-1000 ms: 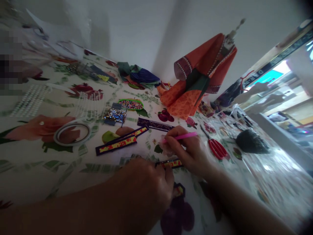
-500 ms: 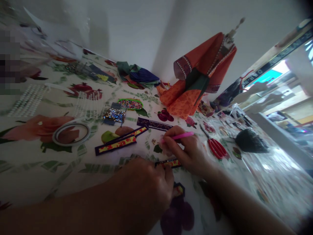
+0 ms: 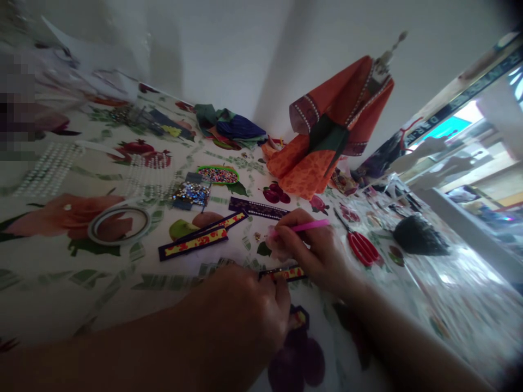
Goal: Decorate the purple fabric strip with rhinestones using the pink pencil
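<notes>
My left hand (image 3: 245,310) is closed at the lower middle, its fingers on a dark-edged strip with a yellow and red pattern (image 3: 292,274). In my right hand (image 3: 312,247), just above the strip, is a thin pink stick (image 3: 308,224), pinched between thumb and fingers. Tiny beads or stones (image 3: 257,237) lie to the left of my right fingertips. Two more yellow and red strips (image 3: 196,243) overlap to the left. A dark purple strip with a pale dotted edge (image 3: 259,208) lies behind my right hand.
Red-handled scissors (image 3: 363,247) lie at the right, near a dark bundle (image 3: 419,235). A tape roll (image 3: 119,224), pearl strings (image 3: 51,169), a blue sequin pile (image 3: 190,193) and a green-rimmed bead dish (image 3: 218,175) are left. An orange-dressed figure (image 3: 333,130) stands behind.
My right hand and the pink stick have shifted very slightly, the stick's outer end a little to the right. My left hand stays in place on the strip.
</notes>
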Available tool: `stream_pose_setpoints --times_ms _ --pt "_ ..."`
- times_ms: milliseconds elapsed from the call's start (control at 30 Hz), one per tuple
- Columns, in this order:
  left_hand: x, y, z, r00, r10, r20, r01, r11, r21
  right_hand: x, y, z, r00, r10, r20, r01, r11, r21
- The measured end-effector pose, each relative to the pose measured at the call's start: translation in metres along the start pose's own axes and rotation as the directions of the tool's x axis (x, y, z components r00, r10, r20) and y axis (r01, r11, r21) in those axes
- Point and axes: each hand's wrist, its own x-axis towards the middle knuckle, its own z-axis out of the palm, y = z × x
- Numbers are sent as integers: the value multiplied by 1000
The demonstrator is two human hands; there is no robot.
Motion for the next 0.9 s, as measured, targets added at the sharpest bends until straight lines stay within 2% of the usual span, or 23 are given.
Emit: stream_pose_setpoints --times_ms 167,367,600,900 --pt "0 -1 -2 1000 11 -5 -11 1000 3 -1 -1 0 998 7 56 -9 999 34" --pt "-1 0 2 1000 -19 -15 19 1000 -23 0 0 1 998 -7 58 5 999 43" --pt "0 0 21 973 1 -232 14 998 62 0 0 3 997 -65 45 64 998 9" --pt "-1 0 16 972 -5 -234 19 998 55 -2 -1 1 1000 10 23 -11 999 33"
